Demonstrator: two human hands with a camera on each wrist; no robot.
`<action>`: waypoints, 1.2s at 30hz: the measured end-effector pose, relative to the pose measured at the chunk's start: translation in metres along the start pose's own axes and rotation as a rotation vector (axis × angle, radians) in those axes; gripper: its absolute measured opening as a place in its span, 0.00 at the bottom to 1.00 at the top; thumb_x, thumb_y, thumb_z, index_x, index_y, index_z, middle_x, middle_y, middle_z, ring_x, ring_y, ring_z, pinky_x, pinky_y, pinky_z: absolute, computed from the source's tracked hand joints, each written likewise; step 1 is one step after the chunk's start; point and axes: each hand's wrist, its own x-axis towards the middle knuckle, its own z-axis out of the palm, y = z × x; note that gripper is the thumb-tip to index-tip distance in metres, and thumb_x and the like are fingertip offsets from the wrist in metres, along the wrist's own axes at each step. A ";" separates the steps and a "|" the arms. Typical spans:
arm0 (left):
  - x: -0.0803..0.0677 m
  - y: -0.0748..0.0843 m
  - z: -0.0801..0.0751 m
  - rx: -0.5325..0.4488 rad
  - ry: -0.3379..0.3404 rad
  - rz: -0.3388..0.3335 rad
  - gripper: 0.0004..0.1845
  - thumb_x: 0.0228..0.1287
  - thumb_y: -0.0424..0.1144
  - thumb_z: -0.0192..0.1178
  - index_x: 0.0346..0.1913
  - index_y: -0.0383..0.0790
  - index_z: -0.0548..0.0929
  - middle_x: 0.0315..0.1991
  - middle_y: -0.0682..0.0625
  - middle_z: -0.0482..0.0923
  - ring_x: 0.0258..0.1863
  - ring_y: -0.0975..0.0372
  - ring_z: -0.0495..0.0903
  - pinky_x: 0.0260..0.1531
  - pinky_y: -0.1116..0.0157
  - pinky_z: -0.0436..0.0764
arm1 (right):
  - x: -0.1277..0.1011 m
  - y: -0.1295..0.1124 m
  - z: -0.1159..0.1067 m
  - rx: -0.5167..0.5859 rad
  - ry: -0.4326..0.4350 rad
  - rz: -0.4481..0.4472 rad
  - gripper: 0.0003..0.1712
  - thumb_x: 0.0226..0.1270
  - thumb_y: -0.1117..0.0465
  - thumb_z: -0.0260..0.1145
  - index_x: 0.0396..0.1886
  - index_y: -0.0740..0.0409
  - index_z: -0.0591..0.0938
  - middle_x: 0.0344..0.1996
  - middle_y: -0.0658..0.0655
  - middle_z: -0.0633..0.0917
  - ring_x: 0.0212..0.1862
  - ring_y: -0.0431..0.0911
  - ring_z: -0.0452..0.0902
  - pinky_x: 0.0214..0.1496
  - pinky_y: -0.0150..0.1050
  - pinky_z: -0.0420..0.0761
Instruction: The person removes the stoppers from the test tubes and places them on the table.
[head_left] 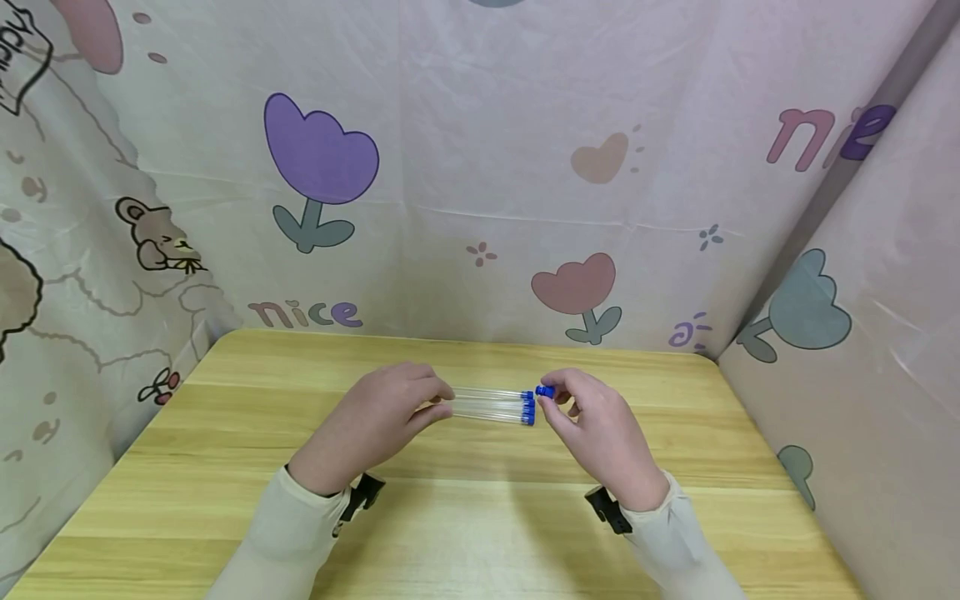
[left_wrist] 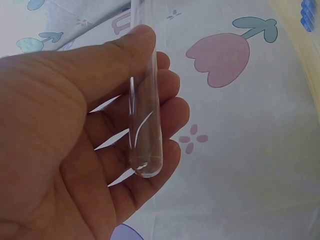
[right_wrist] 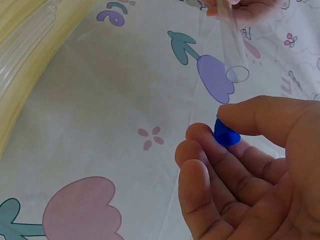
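Observation:
My left hand (head_left: 378, 421) pinches a clear test tube (left_wrist: 145, 125) between thumb and fingers, near its rounded bottom end. In the right wrist view the tube's uncapped mouth points toward my right hand (head_left: 600, 429). That hand holds a small blue stopper (right_wrist: 227, 134) between its thumb and fingertips, a short gap away from the tube's mouth. Several test tubes (head_left: 491, 407) lie side by side on the table between the hands, their blue stoppers (head_left: 528, 408) toward the right. The held tube overlaps this row in the head view.
The wooden table (head_left: 480, 533) spreads around both hands. A printed cloth curtain (head_left: 465, 167) with tulips and hearts hangs behind it and along both sides. Black straps with small cameras (head_left: 609, 510) sit on the wrists over pale sleeves.

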 end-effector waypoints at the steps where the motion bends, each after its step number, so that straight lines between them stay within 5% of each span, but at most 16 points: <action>1: 0.000 0.000 0.000 0.001 -0.005 -0.001 0.04 0.67 0.42 0.72 0.42 0.48 0.89 0.36 0.61 0.83 0.35 0.67 0.79 0.38 0.66 0.83 | 0.000 0.000 0.000 -0.002 -0.001 -0.002 0.08 0.68 0.64 0.73 0.45 0.54 0.86 0.36 0.45 0.85 0.37 0.36 0.80 0.37 0.33 0.83; 7: 0.000 0.002 0.000 -0.007 -0.012 0.008 0.04 0.67 0.41 0.71 0.42 0.48 0.90 0.36 0.60 0.83 0.35 0.67 0.79 0.37 0.67 0.82 | -0.002 0.002 -0.002 -0.015 0.004 -0.005 0.07 0.67 0.65 0.74 0.43 0.53 0.86 0.35 0.45 0.86 0.37 0.39 0.81 0.37 0.37 0.84; 15: 0.000 0.004 0.003 -0.006 -0.020 0.009 0.04 0.68 0.40 0.71 0.43 0.47 0.89 0.36 0.60 0.82 0.33 0.67 0.78 0.37 0.67 0.82 | -0.004 0.003 -0.002 -0.016 0.010 0.026 0.17 0.67 0.65 0.74 0.55 0.58 0.85 0.35 0.47 0.87 0.36 0.37 0.82 0.37 0.35 0.84; 27: 0.003 0.007 0.007 -0.044 -0.088 0.011 0.06 0.68 0.41 0.71 0.45 0.47 0.90 0.39 0.58 0.88 0.36 0.67 0.85 0.41 0.63 0.85 | -0.005 0.003 -0.008 -0.038 0.009 0.015 0.06 0.71 0.62 0.71 0.45 0.52 0.86 0.37 0.45 0.86 0.38 0.39 0.82 0.39 0.40 0.85; 36: 0.014 0.005 0.036 -0.057 -0.182 -0.053 0.06 0.67 0.44 0.71 0.43 0.48 0.90 0.38 0.60 0.88 0.35 0.69 0.84 0.40 0.66 0.84 | -0.001 0.006 -0.010 -0.037 0.017 0.036 0.07 0.69 0.63 0.73 0.44 0.52 0.86 0.36 0.47 0.87 0.38 0.37 0.81 0.39 0.38 0.84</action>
